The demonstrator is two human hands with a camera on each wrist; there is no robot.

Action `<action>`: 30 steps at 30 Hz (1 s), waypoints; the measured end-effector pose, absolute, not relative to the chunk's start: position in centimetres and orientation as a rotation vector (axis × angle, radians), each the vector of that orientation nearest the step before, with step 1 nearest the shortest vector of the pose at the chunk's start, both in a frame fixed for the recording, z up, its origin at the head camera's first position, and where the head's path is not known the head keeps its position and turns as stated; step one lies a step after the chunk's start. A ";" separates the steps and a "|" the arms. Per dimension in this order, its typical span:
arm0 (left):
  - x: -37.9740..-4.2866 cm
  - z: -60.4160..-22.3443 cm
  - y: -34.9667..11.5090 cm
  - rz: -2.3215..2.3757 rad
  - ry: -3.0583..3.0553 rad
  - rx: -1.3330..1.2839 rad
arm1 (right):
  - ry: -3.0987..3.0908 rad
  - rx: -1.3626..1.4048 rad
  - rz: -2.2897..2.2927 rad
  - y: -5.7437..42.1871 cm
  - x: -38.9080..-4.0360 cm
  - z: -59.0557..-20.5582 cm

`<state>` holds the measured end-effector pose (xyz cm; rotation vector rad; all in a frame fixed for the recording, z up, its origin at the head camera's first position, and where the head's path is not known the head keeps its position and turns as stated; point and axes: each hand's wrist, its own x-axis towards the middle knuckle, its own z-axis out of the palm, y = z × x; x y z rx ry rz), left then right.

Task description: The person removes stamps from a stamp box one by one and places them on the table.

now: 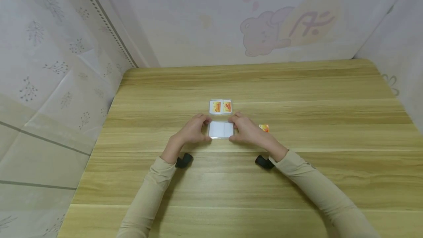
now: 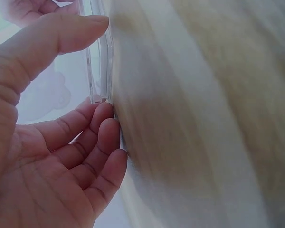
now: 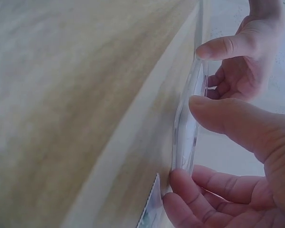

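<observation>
Sleeves [image 1: 145, 197] of pale beige cloth reach in from the bottom edge of the head view over a wood-grained tabletop [image 1: 218, 186]. Just past their cuffs, a black wrist-worn piece [image 1: 184, 160] sits at the inner side of the left wrist and a matching black piece [image 1: 264, 162] at the right. Beyond these, the left hand [image 1: 195, 130] and the right hand [image 1: 246, 129] face each other across a clear plastic case [image 1: 217, 130], which lies flat between them, low at the tabletop; whether it is slightly raised cannot be told. Each grip spreads only as far as the case's depth: the thumb meets the near corner, the fingertips meet the far one, so the case is held at both ends. It has a rim with sloped edges and a white insert split by one line into two unequal parts. Near the right hand's outer side lies a loose orange-red stamp [image 1: 264, 128], its edge perforated in the right wrist view. Just past the hands, a second clear case [image 1: 212, 108] holds two orange-and-yellow stamps [image 1: 217, 107] side by side on white. Behind the tabletop's far edge hangs a pale backdrop [image 1: 195, 43] printed with a pink bear [image 1: 262, 34].
</observation>
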<state>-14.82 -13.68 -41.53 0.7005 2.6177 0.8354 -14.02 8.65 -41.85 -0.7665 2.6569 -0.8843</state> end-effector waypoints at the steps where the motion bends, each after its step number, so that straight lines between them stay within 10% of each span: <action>1: -14.8 -41.5 -13.7 0.837 2.615 0.702 | 2.657 -0.766 -0.883 8.7 -14.0 -41.9; 30: -15.4 -41.9 -13.7 0.815 2.624 0.783 | 2.624 -0.721 -0.895 8.6 -14.4 -41.9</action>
